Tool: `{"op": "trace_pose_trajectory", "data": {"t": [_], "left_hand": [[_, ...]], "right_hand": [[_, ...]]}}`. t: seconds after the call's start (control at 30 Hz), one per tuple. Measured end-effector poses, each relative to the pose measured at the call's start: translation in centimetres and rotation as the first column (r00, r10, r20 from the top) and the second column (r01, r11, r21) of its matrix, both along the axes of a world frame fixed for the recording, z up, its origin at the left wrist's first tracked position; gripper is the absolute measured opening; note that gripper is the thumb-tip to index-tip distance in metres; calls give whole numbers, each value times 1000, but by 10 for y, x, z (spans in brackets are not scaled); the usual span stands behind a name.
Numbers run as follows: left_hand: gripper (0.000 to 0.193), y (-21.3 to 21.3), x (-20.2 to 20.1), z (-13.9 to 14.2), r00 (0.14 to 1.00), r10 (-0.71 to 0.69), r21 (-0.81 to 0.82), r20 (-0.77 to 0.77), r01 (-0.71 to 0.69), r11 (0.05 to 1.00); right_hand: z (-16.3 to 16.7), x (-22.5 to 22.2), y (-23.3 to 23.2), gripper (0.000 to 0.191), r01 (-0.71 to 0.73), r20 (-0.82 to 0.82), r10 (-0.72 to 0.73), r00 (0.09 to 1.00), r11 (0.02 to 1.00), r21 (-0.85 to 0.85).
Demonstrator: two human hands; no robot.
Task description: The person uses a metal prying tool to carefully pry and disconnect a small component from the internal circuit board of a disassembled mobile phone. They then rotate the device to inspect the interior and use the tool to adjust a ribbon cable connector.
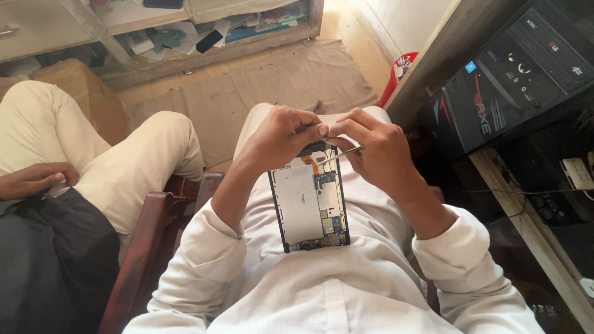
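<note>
One opened tablet (309, 207) lies flat on the person's lap, a pale metal plate and blue circuit boards bare inside its dark rectangular frame; the left hand (281, 136) curls closed over the tablet's top edge; the right hand (374, 148), beside it, pinches one thin metal tool (339, 153) angled onto the tablet's top; a second person's hand (34, 179) rests far left of it.

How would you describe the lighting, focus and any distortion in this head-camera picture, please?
Head view: soft daylight, brightest on the floor at the top; the computer case and the space beneath it at right sit in deep shadow; both hands, left and right, and the opened tablet are sharp; edges bow slightly from the wide lens.
</note>
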State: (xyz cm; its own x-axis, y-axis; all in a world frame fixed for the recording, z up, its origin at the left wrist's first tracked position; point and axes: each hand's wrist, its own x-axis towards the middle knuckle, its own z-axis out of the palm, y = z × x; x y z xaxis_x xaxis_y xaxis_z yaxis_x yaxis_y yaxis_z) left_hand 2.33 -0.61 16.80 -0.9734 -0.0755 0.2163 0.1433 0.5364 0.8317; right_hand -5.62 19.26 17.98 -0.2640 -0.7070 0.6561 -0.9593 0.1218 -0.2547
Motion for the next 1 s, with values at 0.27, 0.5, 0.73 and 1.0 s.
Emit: {"op": "trace_pose_trajectory", "data": {"t": [0.27, 0.5, 0.73, 1.0], "left_hand": [[20, 1, -1, 0, 1000, 6, -15, -11, -7, 1000], [21, 2, 0, 4, 999, 22, 1, 48, -22, 1000], [22, 2, 0, 5, 1000, 14, 7, 14, -14, 1000], [22, 1, 0, 4, 999, 21, 6, 24, -21, 1000]], "right_hand": [[-12, -7, 0, 20, 1, -225, 12, 974, 999, 54], [-26, -14, 1, 33, -45, -295, 45, 954, 999, 7], [-29, -14, -2, 28, -90, -196, 74, 978, 993, -74], [-20, -23, 0, 14, -181, 139, 195, 971, 977, -111]]}}
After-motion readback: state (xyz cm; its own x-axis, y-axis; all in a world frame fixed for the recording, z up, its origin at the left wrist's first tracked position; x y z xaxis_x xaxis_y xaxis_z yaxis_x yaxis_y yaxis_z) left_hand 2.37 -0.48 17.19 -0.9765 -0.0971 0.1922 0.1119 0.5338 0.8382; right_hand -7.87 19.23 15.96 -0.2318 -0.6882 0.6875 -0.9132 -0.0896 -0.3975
